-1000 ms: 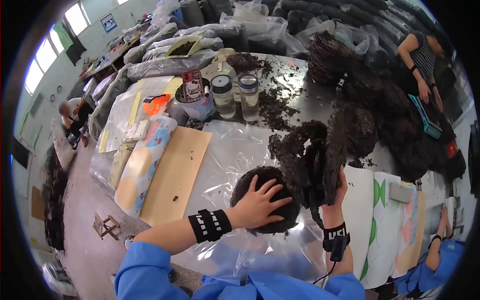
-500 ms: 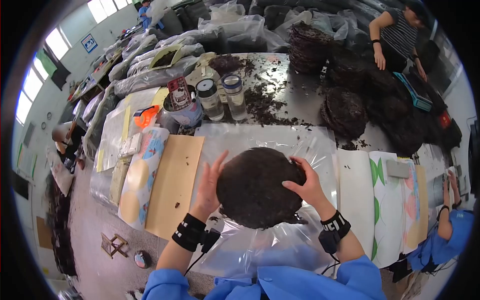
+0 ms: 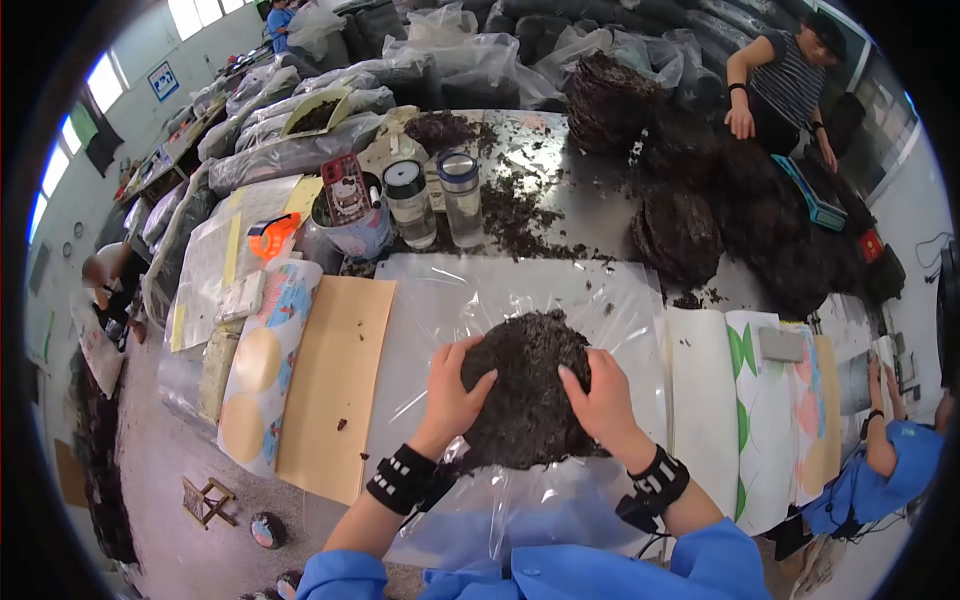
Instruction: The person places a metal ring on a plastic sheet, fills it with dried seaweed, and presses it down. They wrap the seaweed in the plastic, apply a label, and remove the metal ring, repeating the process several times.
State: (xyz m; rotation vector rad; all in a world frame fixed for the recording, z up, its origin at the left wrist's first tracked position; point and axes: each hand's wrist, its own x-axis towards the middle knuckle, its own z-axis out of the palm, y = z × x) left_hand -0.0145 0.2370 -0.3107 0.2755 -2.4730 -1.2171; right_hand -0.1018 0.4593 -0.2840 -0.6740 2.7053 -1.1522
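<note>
A dark, rough-surfaced round cake of dried seaweed (image 3: pixel 528 395) is between my hands, over a clear plastic bag (image 3: pixel 430 290) spread flat on the table. My left hand (image 3: pixel 457 392) grips its left edge, thumb on top and the other fingers along the rim, partly hidden. On the opposite edge my right hand (image 3: pixel 604 400) has the same hold, its thumb pressed on the upper face. The lower rim of the cake is ragged and overlaps the plastic in this view.
Stacks of dark seaweed cakes (image 3: pixel 676 240) stand at the right, with loose crumbs (image 3: pixel 530 205) across the metal table. Two lidded bottles (image 3: pixel 462 200), a pail (image 3: pixel 355 235) and an orange tape dispenser (image 3: pixel 272 237) stand left. Printed bags (image 3: pixel 275 370) flank the sheet. Co-workers are at the right.
The seaweed cake now shows a rougher, lumpier face and a narrower outline. Both hands have come closer together, now gripping its sides; my left hand was spread beside it before.
</note>
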